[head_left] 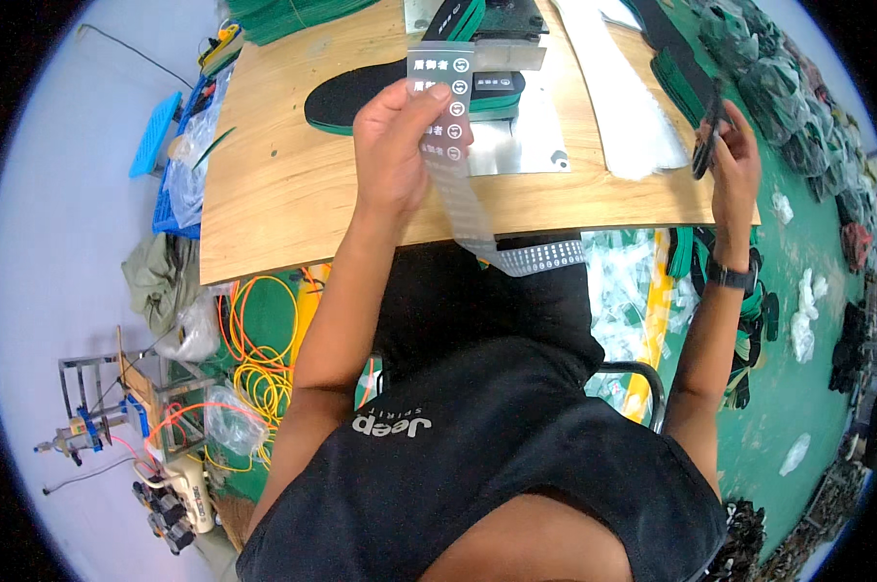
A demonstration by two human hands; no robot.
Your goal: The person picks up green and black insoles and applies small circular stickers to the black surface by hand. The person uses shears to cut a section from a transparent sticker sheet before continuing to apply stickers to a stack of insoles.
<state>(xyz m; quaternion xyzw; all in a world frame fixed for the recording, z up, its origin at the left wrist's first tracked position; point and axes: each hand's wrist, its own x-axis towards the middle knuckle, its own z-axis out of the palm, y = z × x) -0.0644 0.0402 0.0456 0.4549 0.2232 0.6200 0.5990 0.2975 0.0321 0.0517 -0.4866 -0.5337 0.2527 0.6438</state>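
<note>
Your left hand (392, 141) and right hand (737, 160) work well apart, held out ahead of your chest. Your bare left forearm (353, 276) slants inward behind its hand, the left thumb (424, 109) pressed in a pinch and angled rightward. Your right forearm (707, 335) runs up behind the right hand, its fingers curled into a grip.

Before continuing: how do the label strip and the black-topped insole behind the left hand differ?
The label strip is translucent grey; the insole is black with green edging. The strip hangs from the left hand beyond the table; the insole lies flat. Both show pale print.
</note>
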